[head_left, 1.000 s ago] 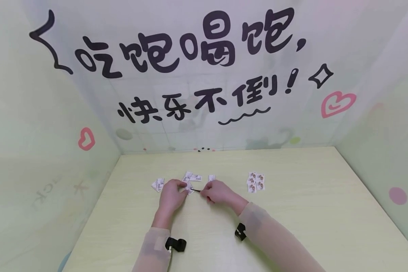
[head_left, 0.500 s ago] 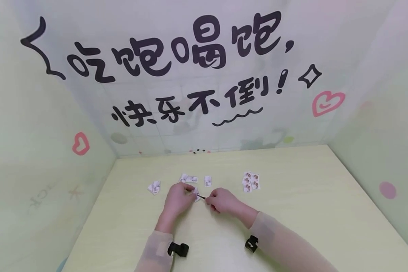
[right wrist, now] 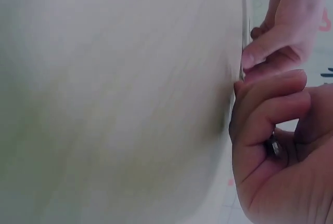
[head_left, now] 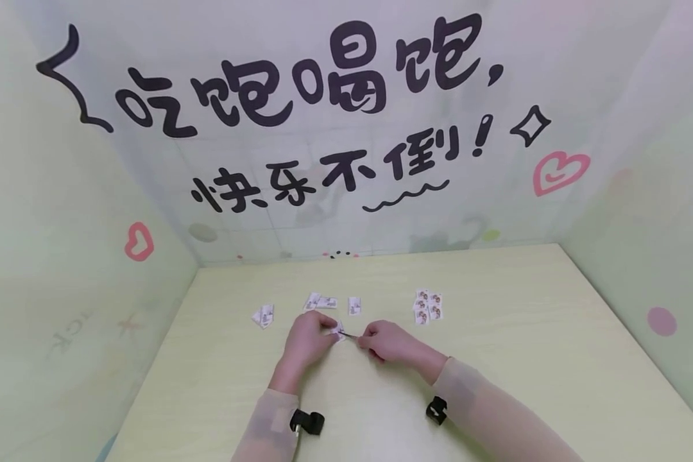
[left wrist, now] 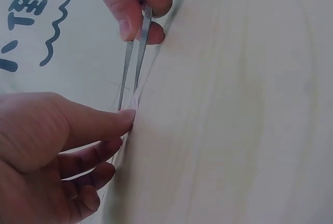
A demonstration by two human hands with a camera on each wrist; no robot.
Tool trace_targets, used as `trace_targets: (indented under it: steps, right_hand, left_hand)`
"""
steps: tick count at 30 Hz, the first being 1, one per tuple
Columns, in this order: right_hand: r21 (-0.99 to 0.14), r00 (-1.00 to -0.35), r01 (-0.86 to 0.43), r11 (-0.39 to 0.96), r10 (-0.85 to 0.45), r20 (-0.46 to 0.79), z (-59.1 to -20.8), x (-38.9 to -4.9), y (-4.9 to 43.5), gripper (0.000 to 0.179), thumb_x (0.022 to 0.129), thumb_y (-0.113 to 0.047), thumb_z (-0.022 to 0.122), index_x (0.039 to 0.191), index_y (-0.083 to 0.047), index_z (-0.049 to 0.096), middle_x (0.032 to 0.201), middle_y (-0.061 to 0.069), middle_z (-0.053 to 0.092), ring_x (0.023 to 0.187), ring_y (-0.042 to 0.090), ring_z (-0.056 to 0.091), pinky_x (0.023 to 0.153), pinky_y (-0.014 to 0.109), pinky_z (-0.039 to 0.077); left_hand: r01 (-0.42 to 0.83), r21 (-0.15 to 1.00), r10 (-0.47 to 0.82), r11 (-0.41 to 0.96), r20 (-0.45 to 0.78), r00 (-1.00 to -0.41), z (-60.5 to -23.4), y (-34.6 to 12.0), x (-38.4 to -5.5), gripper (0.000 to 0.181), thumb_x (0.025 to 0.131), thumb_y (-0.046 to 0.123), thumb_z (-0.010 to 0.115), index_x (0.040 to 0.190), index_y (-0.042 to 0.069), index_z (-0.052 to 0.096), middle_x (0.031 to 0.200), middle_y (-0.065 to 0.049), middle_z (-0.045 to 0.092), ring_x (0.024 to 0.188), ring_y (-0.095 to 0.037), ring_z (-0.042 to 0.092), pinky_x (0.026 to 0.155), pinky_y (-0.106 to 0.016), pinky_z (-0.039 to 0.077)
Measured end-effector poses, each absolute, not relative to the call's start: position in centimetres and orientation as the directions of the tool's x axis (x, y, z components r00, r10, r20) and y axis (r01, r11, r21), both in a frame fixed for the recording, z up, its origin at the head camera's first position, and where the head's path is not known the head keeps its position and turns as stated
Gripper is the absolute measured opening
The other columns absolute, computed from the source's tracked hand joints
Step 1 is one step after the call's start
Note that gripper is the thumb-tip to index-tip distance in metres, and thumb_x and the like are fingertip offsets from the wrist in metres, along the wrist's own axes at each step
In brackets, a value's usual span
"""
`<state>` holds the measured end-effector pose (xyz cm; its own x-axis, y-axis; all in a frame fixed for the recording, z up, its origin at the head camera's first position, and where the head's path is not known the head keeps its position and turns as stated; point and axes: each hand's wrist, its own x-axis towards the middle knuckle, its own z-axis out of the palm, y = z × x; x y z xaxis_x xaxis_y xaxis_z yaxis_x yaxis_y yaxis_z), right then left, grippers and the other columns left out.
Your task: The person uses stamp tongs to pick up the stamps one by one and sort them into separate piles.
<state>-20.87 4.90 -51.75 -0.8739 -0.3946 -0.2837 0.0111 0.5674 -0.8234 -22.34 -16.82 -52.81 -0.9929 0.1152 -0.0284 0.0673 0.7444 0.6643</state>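
Observation:
My left hand (head_left: 308,337) pinches a small white printed piece of paper (head_left: 339,327) between thumb and fingers, low over the table in the head view. From the right, my right hand (head_left: 393,342) holds metal tweezers (left wrist: 141,52). In the left wrist view the two arms of the tweezers point at my left thumb tip (left wrist: 126,117), with a gap between them. The tweezer tips overlap the paper in the head view. In the right wrist view, the curled fingers of my right hand (right wrist: 270,125) hide most of the tweezers.
Similar white pieces lie on the pale table (head_left: 496,359): an overlapping pair (head_left: 264,316) at left, a few pieces (head_left: 326,302) behind my left hand, and a single one (head_left: 355,306). A group with brown-red pictures (head_left: 428,307) lies at right. Printed walls (head_left: 346,231) border the table.
Both hands have shifted right and nearer the front of the table with the paper and tweezers, away from the pieces behind. The single white piece now shows fully. The head view has also shifted slightly.

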Motion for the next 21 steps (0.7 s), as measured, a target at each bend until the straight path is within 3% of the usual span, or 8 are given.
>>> trace_targets:
  steps: [12, 21]
  right_hand:
    - [-0.777, -0.853, -0.107, 0.620, -0.458, -0.248, -51.3, -22.6, 5.3, 0.021, 0.103, -0.024, 0.068, 0.089, -0.009, 0.071, 0.073, -0.001, 0.059, 0.067, 0.014, 0.051, 0.065, 0.029, 0.041]
    - [-0.769, -0.858, -0.117, 0.629, -0.453, -0.241, -51.7, -22.5, 5.3, 0.020, 0.104, -0.024, 0.067, 0.089, -0.012, 0.069, 0.077, -0.001, 0.059, 0.071, 0.014, 0.051, 0.066, 0.030, 0.041]
  left_hand:
    - [0.041, 0.697, 0.113, 0.716, -0.058, -0.992, -52.9, -17.1, -22.4, 0.024, 0.087, -0.002, 0.084, 0.109, 0.009, 0.081, 0.113, -0.007, 0.077, 0.116, -0.034, 0.068, 0.106, -0.053, 0.051]
    - [0.021, 0.699, 0.101, 0.715, -0.074, -0.992, -52.9, -17.0, -22.5, 0.024, 0.088, -0.001, 0.083, 0.109, 0.010, 0.081, 0.114, -0.007, 0.077, 0.118, -0.034, 0.067, 0.106, -0.052, 0.051]
